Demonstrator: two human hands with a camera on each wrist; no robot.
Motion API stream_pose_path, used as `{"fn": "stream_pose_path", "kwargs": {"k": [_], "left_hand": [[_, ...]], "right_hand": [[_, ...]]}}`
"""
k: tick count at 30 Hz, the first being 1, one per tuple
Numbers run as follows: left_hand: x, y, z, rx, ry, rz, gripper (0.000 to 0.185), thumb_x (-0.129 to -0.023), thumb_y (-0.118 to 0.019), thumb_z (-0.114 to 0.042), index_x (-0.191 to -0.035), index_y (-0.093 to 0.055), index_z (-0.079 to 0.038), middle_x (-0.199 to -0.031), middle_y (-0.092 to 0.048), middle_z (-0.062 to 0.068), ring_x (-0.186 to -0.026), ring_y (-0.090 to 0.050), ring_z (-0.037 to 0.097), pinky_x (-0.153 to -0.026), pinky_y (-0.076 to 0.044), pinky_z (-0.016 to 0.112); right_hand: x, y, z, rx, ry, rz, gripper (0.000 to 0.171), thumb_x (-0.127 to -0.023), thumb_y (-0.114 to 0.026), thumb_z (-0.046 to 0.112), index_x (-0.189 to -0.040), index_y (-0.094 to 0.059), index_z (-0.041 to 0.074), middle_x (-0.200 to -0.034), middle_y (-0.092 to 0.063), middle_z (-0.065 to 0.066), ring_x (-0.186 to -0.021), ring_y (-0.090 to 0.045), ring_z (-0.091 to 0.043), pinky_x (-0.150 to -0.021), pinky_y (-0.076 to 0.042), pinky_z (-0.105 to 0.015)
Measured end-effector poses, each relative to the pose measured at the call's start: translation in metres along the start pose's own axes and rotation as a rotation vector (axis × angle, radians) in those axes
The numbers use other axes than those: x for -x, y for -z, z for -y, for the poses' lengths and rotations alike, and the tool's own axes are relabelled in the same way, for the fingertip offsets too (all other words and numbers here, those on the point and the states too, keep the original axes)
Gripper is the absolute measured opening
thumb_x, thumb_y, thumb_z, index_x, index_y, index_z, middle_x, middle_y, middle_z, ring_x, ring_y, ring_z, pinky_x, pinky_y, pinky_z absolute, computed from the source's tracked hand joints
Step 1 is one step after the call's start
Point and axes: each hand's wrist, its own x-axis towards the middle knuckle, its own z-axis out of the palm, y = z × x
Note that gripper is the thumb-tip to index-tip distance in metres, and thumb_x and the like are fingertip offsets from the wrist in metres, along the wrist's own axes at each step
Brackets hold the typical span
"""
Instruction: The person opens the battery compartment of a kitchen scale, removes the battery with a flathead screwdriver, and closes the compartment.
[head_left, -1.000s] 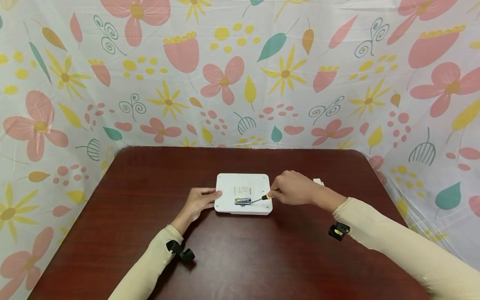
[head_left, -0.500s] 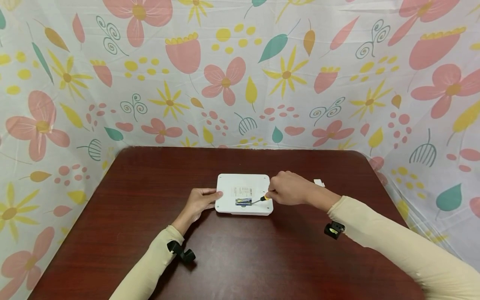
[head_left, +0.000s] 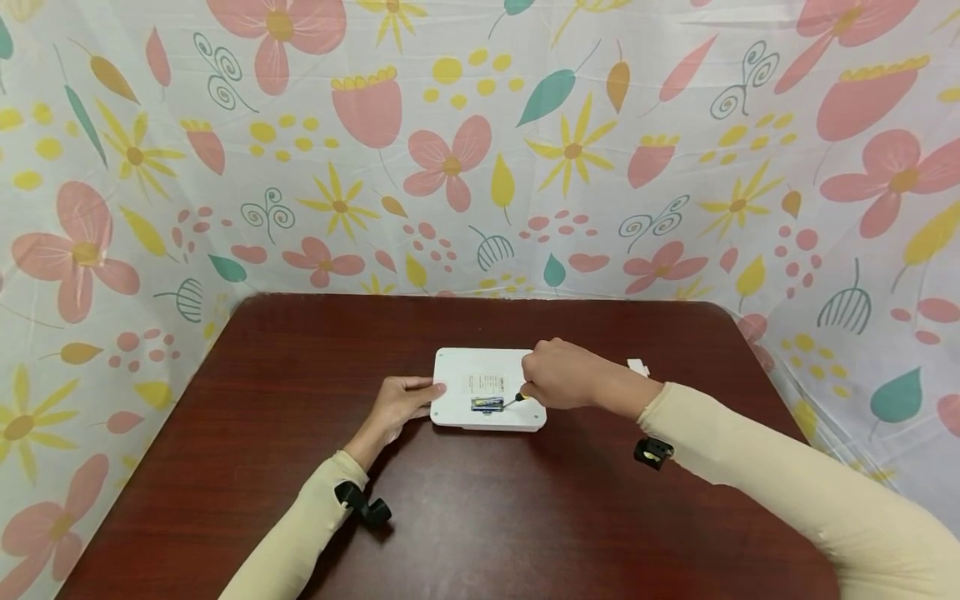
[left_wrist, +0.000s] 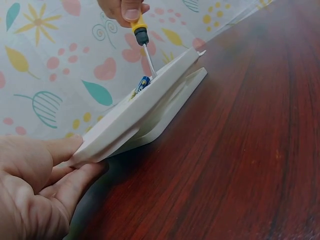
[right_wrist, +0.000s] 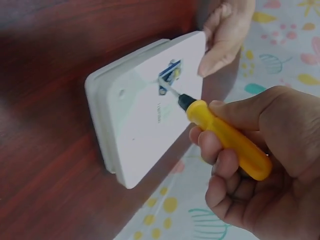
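Head view, device: a flat white device (head_left: 487, 387) lies back-side up near the middle of the dark red-brown surface (head_left: 465, 508), with a battery (head_left: 486, 403) showing in an open slot near its front edge.
Head view, left hand: the left hand (head_left: 397, 406) rests at the device's left edge, thumb on top of the corner, fingers relaxed and not wrapped round it.
Head view, right hand: the right hand (head_left: 558, 375) is closed round a screwdriver (head_left: 516, 399), its thin tip pointing into the battery slot.
Head view, other: a small white piece (head_left: 637, 366) lies on the surface behind the right wrist; a floral cloth (head_left: 480, 142) stands around the surface.
Left wrist view: the left fingers (left_wrist: 62, 150) lie straight against the device's near edge (left_wrist: 130, 122); beyond, the screwdriver's shaft (left_wrist: 149, 60) meets the battery (left_wrist: 141, 85).
Right wrist view: the right fingers (right_wrist: 225, 165) curl tightly round the yellow handle (right_wrist: 230, 140); the tip touches the battery (right_wrist: 170, 75) in the white back (right_wrist: 145, 110); the left hand (right_wrist: 225, 35) steadies the far edge.
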Motion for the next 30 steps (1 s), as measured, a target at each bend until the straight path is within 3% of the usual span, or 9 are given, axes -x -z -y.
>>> {"fn": "stream_pose_path", "kwargs": {"k": [11, 17, 30], "left_hand": [[0.000, 0.000, 0.000, -0.008, 0.001, -0.004, 0.039, -0.091, -0.077, -0.003, -0.121, -0.064, 0.019, -0.110, -0.071, 0.031, -0.084, -0.074, 0.021, -0.077, -0.064, 0.035], [0.001, -0.001, 0.000, -0.017, 0.003, -0.009, 0.038, -0.092, -0.076, -0.003, -0.121, -0.065, 0.019, -0.111, -0.071, 0.031, -0.085, -0.074, 0.021, -0.077, -0.064, 0.036], [0.001, -0.001, 0.000, -0.015, 0.000, -0.010, 0.036, -0.091, -0.076, -0.002, -0.119, -0.066, 0.019, -0.110, -0.071, 0.030, -0.084, -0.074, 0.021, -0.075, -0.064, 0.036]], "right_hand": [[-0.018, 0.009, 0.023, 0.126, 0.014, 0.068, 0.028, -0.092, -0.067, 0.006, -0.068, -0.053, 0.012, -0.053, -0.040, 0.005, -0.049, -0.035, -0.009, -0.046, -0.030, -0.022], [-0.025, 0.007, 0.031, 0.158, 0.026, 0.057, 0.038, -0.088, -0.062, -0.003, -0.061, -0.043, 0.017, -0.050, -0.026, 0.009, -0.050, -0.023, -0.008, -0.043, -0.023, -0.022], [-0.030, 0.008, 0.033, 0.141, -0.057, 0.121, 0.037, -0.093, -0.063, 0.003, -0.062, -0.048, 0.014, -0.049, -0.030, 0.007, -0.049, -0.027, -0.009, -0.042, -0.027, -0.022]]}}
